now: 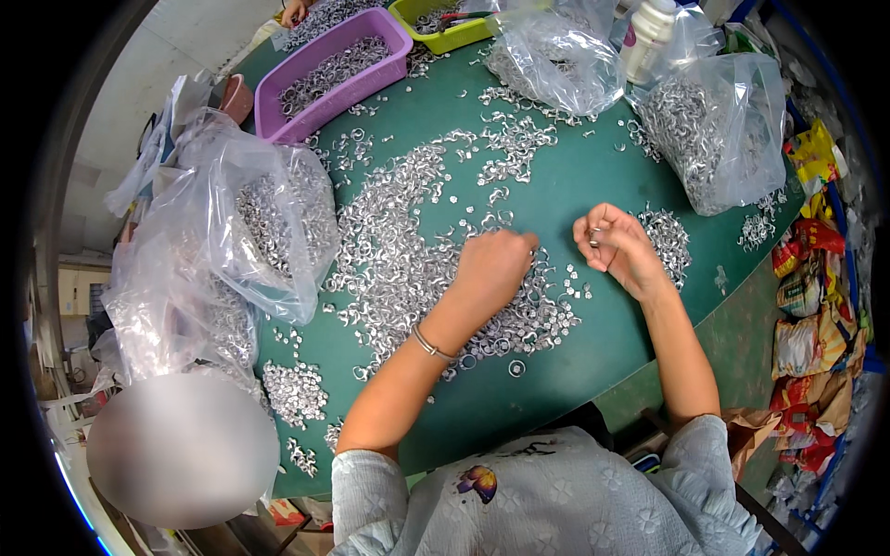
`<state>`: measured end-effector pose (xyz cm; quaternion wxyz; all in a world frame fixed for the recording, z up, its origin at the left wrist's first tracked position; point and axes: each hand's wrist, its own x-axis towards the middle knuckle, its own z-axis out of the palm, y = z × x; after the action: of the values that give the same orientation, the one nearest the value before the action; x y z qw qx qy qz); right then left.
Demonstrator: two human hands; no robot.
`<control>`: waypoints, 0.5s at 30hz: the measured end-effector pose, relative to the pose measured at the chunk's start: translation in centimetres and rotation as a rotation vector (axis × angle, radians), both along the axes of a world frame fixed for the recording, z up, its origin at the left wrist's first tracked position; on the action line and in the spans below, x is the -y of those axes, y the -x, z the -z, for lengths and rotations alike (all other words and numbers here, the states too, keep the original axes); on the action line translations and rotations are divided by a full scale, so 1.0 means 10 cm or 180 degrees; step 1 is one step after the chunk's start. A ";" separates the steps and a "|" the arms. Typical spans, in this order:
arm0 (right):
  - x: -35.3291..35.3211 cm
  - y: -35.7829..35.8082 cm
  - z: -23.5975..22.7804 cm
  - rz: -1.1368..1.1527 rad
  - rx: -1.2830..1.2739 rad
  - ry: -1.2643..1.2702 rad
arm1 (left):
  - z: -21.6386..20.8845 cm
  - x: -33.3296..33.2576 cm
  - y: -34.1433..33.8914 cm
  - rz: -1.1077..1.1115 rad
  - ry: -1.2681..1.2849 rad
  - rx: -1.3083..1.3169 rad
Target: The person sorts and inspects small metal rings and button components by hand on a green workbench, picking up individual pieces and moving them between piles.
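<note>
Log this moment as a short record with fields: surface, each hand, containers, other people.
surface: green table, strewn with small silvery metal rings
left hand: palm down on the ring pile, fingers curled among the rings
right hand: raised just off the table, fingers pinching one small ring
wrist: thin bracelet on the left arm
containers: purple tray and yellow-green tray at the far edge, both holding rings; clear plastic bags of rings at left and right
other people: another person's hand at the far edge
</note>
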<state>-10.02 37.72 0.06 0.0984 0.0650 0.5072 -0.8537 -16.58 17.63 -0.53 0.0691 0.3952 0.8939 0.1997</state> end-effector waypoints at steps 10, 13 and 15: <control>0.27 0.04 0.04 -0.0347 -0.0963 -0.4103 | -0.09 0.15 -0.06 -0.0222 -0.0191 0.0036; 0.29 0.04 -0.01 -0.0436 -0.0945 -0.4052 | -0.09 0.20 -0.08 -0.0313 -0.0233 0.0085; 0.28 0.04 -0.01 -0.0417 -0.1066 -0.4071 | -0.12 0.18 -0.09 -0.0412 -0.0282 0.0159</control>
<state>-10.40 34.88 0.18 0.0119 -0.0539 0.9253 -0.3752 -15.71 15.78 0.64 0.0608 0.3342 0.9059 0.2530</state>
